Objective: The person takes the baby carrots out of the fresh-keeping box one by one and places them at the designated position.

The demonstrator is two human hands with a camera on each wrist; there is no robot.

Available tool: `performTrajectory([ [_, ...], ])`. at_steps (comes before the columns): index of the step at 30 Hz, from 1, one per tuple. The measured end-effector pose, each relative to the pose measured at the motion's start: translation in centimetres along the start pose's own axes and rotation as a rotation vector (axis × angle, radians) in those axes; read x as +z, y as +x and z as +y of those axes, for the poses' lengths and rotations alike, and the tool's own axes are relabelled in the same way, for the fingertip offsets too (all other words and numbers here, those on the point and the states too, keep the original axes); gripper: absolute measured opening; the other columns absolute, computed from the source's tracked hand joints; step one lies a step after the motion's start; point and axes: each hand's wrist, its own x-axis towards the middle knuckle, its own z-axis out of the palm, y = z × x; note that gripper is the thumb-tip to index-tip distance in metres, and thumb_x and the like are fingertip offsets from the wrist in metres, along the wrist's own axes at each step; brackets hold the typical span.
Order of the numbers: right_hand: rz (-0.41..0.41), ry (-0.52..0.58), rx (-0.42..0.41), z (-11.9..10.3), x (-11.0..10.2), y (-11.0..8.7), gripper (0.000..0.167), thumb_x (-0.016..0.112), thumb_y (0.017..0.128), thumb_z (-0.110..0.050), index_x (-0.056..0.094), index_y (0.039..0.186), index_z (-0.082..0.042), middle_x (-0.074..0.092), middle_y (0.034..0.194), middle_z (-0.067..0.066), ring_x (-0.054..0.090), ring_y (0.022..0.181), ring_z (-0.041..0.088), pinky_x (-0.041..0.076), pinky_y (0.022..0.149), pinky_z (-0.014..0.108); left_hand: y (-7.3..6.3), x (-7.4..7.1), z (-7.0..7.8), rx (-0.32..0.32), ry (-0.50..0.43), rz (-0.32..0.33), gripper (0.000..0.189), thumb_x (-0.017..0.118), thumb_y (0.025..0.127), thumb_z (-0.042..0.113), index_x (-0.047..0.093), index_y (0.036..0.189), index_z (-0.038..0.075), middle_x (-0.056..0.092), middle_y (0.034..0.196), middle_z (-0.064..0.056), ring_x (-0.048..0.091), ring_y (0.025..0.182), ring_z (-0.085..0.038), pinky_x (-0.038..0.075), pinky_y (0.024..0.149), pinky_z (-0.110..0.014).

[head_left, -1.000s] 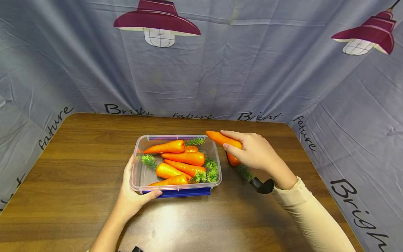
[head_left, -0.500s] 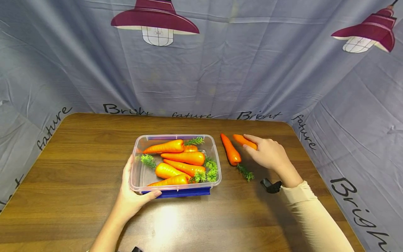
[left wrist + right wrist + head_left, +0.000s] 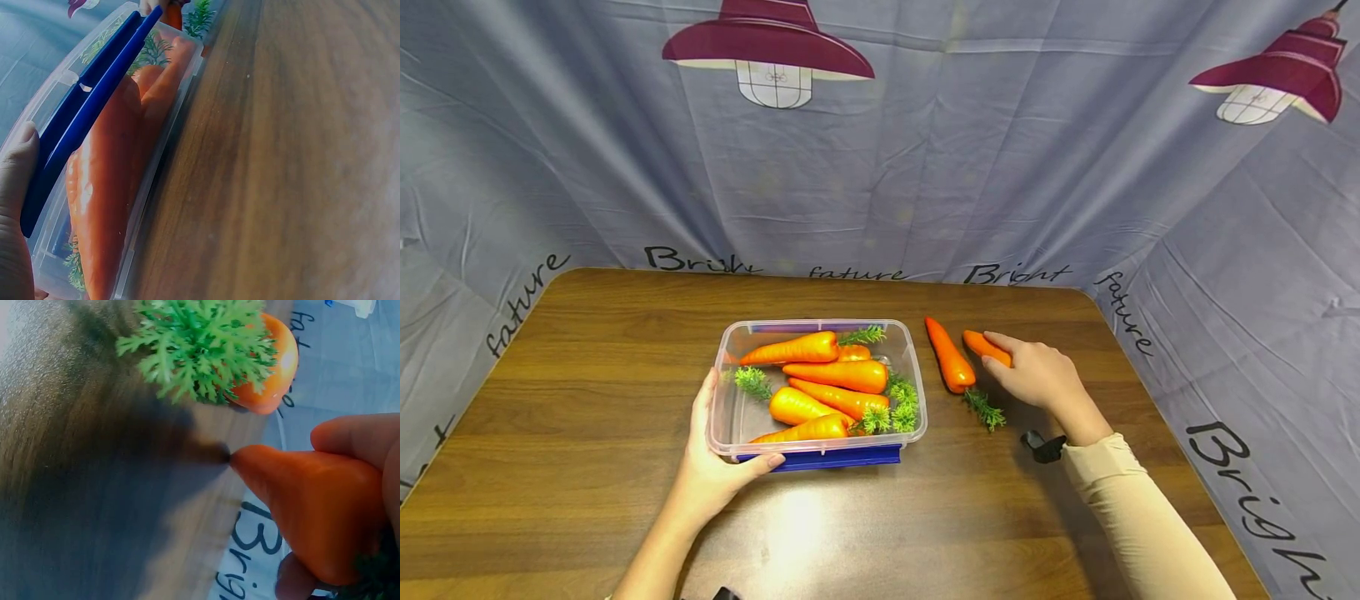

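My left hand [image 3: 718, 467] grips the front left corner of a clear plastic food container [image 3: 917, 375], its thumb at the blue clip [image 3: 842, 458]. Inside lie several orange carrots [image 3: 837, 377] with green leafy tops. On the right, my right hand [image 3: 1037, 371] holds another carrot [image 3: 988, 347] low over the table. In the right wrist view that carrot [image 3: 319, 506] is between thumb and fingers, its leafy end mostly hidden. One more carrot [image 3: 951, 358] lies on the table between the container and my right hand, its green top towards me.
The wooden table [image 3: 587, 417] has a patterned grey-blue curtain [image 3: 880, 167] along its back and sides. A black strap piece [image 3: 1043, 447] hangs at my right wrist.
My right hand has moved right and down with its carrot, from beside the container's back right corner to past the loose carrot, uncovering it. The left hand and container stay in place.
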Motion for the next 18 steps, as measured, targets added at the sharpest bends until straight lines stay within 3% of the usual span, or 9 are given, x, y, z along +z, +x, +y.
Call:
performTrajectory([
  [18, -0.125, 0.003, -0.005, 1.1, 1.6, 1.5, 0.067, 0.045, 0.099, -0.055, 0.023, 0.158, -0.033, 0.054, 0.142, 0.023, 0.057, 0.118, 0.052, 0.048, 0.083, 0.065, 0.1, 0.0, 0.0, 0.009, 0.014, 0.005, 0.132, 0.090, 0.064, -0.002, 0.007, 0.158, 0.039, 0.019, 0.164, -0.007, 0.030, 0.143, -0.030, 0.032, 0.105, -0.007],
])
